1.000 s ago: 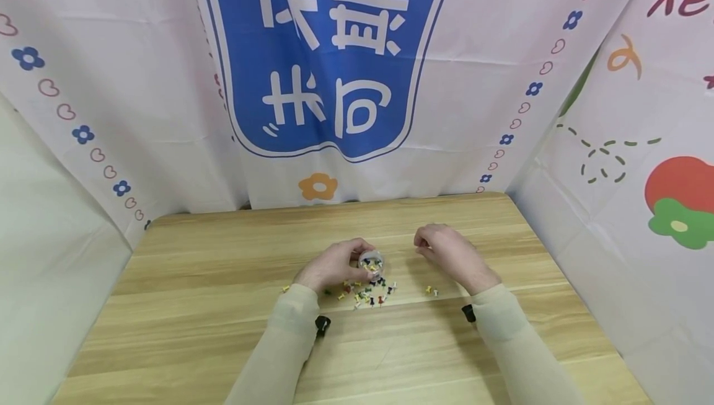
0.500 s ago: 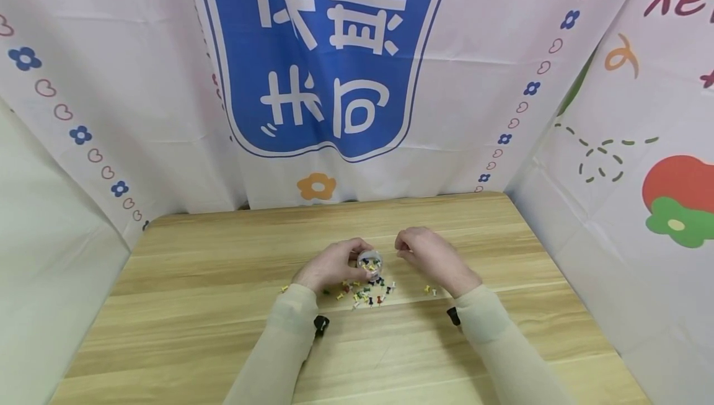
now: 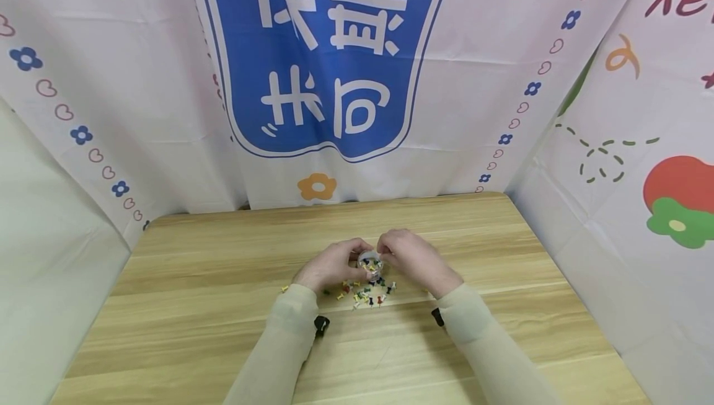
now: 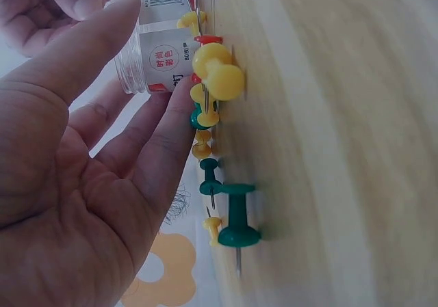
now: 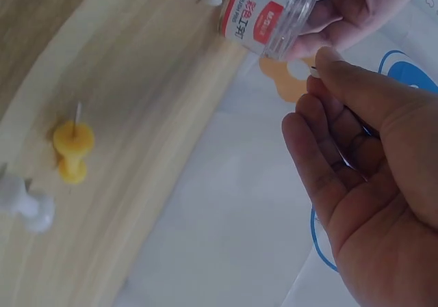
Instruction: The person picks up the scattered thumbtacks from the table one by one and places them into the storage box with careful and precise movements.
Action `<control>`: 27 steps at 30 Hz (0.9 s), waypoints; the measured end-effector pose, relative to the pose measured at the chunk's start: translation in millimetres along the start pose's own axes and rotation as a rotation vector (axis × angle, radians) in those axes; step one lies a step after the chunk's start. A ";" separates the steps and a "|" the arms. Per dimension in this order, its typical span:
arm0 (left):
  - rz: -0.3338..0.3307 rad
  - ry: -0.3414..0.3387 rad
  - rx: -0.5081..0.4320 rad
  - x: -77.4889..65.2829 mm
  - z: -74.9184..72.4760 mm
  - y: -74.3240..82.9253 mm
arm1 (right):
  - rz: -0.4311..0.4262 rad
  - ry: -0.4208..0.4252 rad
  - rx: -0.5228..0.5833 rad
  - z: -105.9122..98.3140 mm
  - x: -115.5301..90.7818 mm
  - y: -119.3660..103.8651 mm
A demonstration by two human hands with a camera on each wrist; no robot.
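My left hand holds a small clear jar upright on the table, thumb on one side and fingers on the other. Colored push pins show inside through its open mouth. My right hand is at the jar's right side, fingertips close to the rim. In the right wrist view, its thumb and index finger pinch a white push pin, mostly covered by the fingertips. Loose push pins in red, yellow, green, blue and white lie around the jar's base; a green push pin is near the left palm.
A yellow push pin and another white one lie apart on the wooden table, near the right wrist. One more yellow pin sits left of the left wrist. Printed cloth hangs behind the table's far edge.
My right hand has moved left across the table, from well apart to right at the jar's rim. The left hand and jar have stayed in place.
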State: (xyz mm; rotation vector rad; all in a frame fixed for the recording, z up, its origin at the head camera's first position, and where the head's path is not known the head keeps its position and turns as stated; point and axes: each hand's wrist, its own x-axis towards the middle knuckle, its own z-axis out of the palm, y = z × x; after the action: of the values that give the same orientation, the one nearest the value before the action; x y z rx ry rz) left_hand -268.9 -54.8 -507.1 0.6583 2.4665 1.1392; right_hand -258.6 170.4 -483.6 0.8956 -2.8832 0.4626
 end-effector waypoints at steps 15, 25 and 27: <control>-0.003 0.011 0.025 0.2 0.3 0.3 | -0.026 -0.056 -0.024 7.9 0.2 -7.0; -0.001 0.010 0.038 1.5 -0.1 -1.2 | -0.050 -0.050 -0.024 7.3 -0.3 -3.1; -0.002 0.006 0.031 1.6 -0.2 -1.5 | -0.049 -0.048 -0.014 5.4 -0.7 -0.6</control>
State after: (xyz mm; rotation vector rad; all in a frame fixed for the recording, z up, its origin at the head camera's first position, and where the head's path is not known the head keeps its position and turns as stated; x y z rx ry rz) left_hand -270.7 -54.9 -508.3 0.6617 2.4938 1.1066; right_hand -257.7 168.6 -488.6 0.9861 -2.8961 0.4211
